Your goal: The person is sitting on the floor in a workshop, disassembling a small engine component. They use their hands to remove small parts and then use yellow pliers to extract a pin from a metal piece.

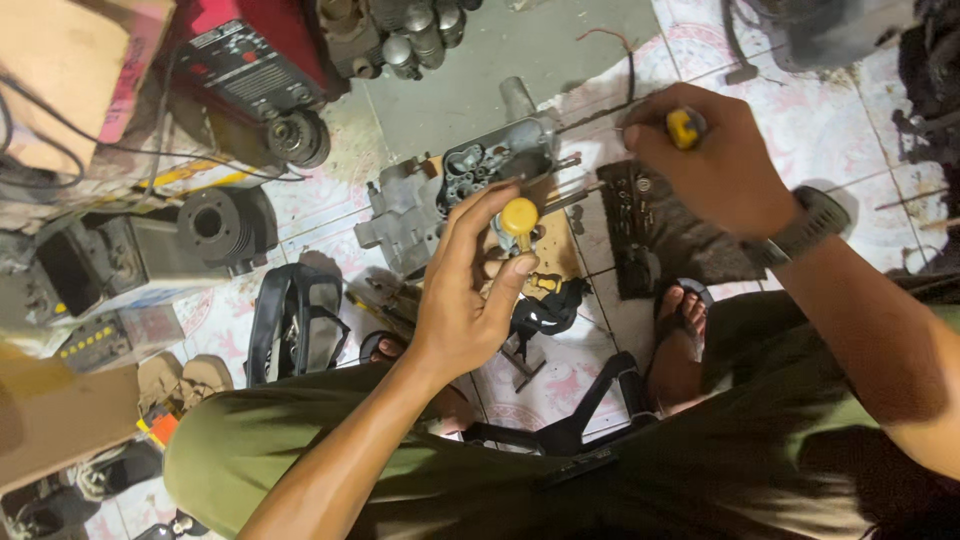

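Note:
My left hand [478, 285] is raised at the centre, its fingers closed on a small part with a round yellow cap [519, 216]. My right hand [718, 160], with a dark watch on its wrist, grips a tool with a yellow-and-black handle [684, 128]. A thin metal shaft runs left from that hand toward the grey metal engine casing [490, 165] on the floor. The casing lies just beyond my left fingertips.
A dark tray of small parts [650, 225] lies by my sandalled right foot [680, 330]. An engine cylinder [215, 225], a red machine [255, 60], a cardboard box [70, 70] and black sandals [295, 320] crowd the left. The floor is patterned tile.

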